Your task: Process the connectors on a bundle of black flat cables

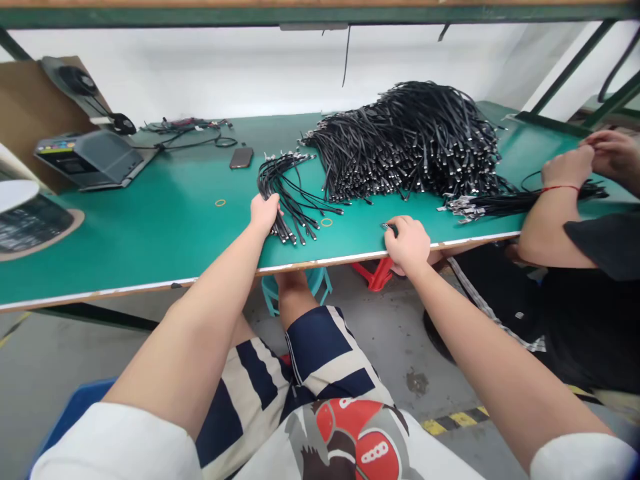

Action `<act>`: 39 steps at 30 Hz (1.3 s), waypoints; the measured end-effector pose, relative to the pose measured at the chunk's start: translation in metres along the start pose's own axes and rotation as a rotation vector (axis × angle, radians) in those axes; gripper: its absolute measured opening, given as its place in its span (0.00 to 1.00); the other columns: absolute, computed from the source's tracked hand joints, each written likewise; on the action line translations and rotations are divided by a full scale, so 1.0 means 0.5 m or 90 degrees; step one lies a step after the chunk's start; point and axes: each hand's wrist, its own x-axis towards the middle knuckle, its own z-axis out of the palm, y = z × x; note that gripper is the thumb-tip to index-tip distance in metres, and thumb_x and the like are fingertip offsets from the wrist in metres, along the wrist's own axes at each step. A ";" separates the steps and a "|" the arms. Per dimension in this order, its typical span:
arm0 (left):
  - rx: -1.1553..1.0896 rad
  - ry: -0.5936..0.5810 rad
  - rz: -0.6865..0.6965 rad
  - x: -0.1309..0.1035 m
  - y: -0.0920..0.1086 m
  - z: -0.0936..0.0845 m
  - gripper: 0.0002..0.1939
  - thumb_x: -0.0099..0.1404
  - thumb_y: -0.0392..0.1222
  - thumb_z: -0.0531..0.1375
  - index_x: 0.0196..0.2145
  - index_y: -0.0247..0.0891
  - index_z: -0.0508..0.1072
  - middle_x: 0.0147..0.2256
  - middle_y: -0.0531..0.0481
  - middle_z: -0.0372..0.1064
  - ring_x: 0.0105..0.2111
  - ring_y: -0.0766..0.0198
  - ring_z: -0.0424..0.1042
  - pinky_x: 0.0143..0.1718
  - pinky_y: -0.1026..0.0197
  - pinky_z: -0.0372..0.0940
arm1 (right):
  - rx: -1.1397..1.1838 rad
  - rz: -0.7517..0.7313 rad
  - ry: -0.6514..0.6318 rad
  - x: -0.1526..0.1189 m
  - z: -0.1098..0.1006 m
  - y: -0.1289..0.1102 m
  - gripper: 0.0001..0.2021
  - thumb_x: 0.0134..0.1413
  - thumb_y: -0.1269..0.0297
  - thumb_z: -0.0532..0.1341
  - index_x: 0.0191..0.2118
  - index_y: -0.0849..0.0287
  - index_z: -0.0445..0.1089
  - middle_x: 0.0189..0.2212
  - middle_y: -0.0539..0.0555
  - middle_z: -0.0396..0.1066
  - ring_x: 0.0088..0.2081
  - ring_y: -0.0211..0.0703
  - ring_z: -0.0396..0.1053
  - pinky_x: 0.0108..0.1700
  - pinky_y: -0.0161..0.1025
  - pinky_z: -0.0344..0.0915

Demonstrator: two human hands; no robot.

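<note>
My left hand (264, 213) is closed around a small bunch of black cables (286, 175) that rests on the green tabletop. Their plug ends fan out toward the front edge and to the right. At the table's front edge, my right hand (409, 244) has its fingers curled in, with a small shiny piece showing at the fingertips; I cannot tell what it is. Between the hands lies a yellow rubber band (327, 223), beside the loose cable ends. A large heap of black cables (410, 143) sits behind my right hand.
A grey machine (95, 160) with reels stands at the far left, near a spool (35, 220). A phone (241, 158) and another rubber band (221, 203) lie on the table (170, 233). On the right, a co-worker's hands (570, 167) are over another cable bundle (490, 204).
</note>
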 end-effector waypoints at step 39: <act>0.230 -0.176 0.038 -0.039 0.035 -0.015 0.07 0.67 0.44 0.57 0.38 0.39 0.70 0.25 0.57 0.67 0.25 0.65 0.67 0.30 0.62 0.62 | 0.010 -0.004 -0.048 0.026 -0.013 -0.006 0.19 0.62 0.49 0.55 0.39 0.61 0.73 0.48 0.65 0.74 0.47 0.61 0.71 0.50 0.54 0.64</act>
